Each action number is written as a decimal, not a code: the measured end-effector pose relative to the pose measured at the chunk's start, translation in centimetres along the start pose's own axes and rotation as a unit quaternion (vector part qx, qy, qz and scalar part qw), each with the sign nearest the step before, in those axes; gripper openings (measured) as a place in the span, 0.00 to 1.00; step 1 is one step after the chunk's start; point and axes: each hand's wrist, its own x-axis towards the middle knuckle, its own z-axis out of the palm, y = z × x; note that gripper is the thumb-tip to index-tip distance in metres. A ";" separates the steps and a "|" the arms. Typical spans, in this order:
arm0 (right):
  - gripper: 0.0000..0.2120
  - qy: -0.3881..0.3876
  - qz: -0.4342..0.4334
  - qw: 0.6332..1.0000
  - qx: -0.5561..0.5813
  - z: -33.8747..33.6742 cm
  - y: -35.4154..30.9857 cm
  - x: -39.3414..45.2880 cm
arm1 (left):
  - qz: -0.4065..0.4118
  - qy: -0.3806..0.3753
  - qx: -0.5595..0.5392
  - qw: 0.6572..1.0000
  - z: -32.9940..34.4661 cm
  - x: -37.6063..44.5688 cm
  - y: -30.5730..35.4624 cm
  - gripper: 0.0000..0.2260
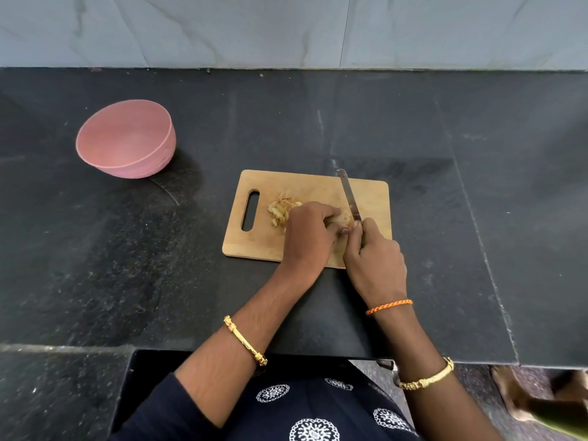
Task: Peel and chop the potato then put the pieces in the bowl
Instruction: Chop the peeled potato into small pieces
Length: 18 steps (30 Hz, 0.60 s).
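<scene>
Countertop (318, 122) of dark speckled stone fills most of the head view, polished enough to carry faint reflections, with seams running down its right side. Pale grey tiled wall (286, 27) along the top of the frame. A step in the counter edge sits at lower left; patterned floor shows at lower right.

Pink bowl (125, 138) stands upper left of centre, well apart from the board; nothing visible inside it.

Wooden cutting board (254, 237) lies at centre, handle slot toward the left. Heap of peelings (281, 210) rests on the board just left of the hands.

Left hand (307, 237) is curled over the potato (342, 218), fingers wrapped round it and holding it over the board; only a small pale patch of potato shows between the two hands. Whether it touches the board cannot be told.

Right hand (375, 259) is closed round the handle of a knife (350, 198), thumb tip up against the base of the blade. Blade points away toward the board's far edge, lying against the right side of the potato.

Both forearms come up from the bottom of the frame, converging over the board's near edge. Gold bangle (245, 343) on the left forearm; orange thread band (388, 306) at the right wrist and another gold bangle (426, 375) lower on that arm. Dark sleeve (165, 405) and printed dark garment at bottom centre.
</scene>
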 end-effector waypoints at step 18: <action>0.11 0.041 -0.007 0.994 -0.098 0.6 0.5 1.2 | 0.068 -0.059 0.050 0.995 -0.9 1.4 -0.8 0.15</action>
